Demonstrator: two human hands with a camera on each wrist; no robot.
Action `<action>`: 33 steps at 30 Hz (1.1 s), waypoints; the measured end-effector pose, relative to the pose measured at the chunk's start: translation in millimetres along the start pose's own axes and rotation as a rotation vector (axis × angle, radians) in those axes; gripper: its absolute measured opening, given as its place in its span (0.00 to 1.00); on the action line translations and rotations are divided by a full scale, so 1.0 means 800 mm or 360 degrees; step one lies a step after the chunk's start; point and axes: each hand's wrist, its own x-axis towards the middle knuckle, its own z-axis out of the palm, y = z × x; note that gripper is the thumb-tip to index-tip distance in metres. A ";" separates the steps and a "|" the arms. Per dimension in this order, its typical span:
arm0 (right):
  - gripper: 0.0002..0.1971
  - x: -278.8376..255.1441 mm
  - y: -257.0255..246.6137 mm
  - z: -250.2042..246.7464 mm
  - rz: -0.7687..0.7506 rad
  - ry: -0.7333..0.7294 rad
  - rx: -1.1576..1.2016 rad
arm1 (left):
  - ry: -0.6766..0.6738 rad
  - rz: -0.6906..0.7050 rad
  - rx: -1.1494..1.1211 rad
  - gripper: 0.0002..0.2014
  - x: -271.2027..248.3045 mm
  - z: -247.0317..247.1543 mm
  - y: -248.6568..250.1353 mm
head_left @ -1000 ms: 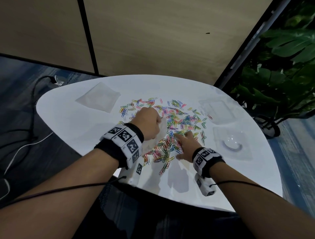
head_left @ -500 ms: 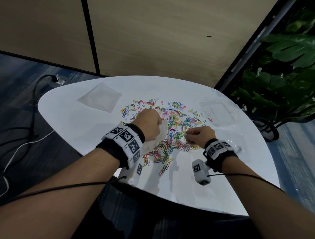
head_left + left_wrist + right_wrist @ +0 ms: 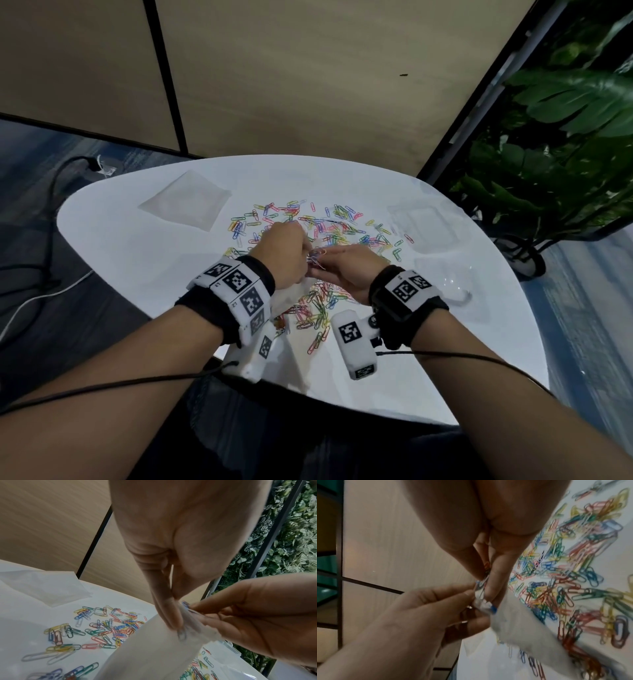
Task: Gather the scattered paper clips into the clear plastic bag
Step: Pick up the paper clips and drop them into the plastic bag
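Note:
Colourful paper clips lie scattered over the middle of the white round table. My left hand is raised above them and pinches the mouth of the clear plastic bag, which hangs down from its fingers. My right hand meets it from the right and pinches a few clips at the bag's mouth. In the right wrist view these clips sit between the fingertips against the crumpled rim of the bag. A few clips show faintly through the bag lower down.
A second flat clear bag lies at the table's back left. Two clear plastic trays sit at the right. A leafy plant stands past the right edge. Cables run across the floor at the left.
My right hand gathered clips from the pile, lifted off the table and moved left to the bag's mouth. My left hand rose slightly with the bag.

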 end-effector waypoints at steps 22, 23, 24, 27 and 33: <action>0.06 0.000 -0.005 0.001 -0.0589 0.0174 -0.0871 | 0.0330 0.0065 -0.0149 0.15 -0.013 -0.048 -0.038; 0.09 0.005 0.007 -0.006 -0.0558 0.0208 -0.1285 | 0.0353 0.0057 -0.0149 0.15 -0.017 -0.055 -0.043; 0.14 0.010 0.021 -0.011 -0.0492 0.0191 -0.1770 | 0.0369 0.0043 -0.0147 0.15 -0.020 -0.062 -0.049; 0.35 0.025 0.062 -0.009 -0.0352 -0.0073 -0.2621 | 0.0398 -0.0009 -0.0158 0.16 -0.028 -0.081 -0.072; 0.30 0.056 0.109 0.017 -0.0481 -0.0093 -0.2830 | 0.0365 -0.0142 -0.0118 0.14 -0.045 -0.107 -0.117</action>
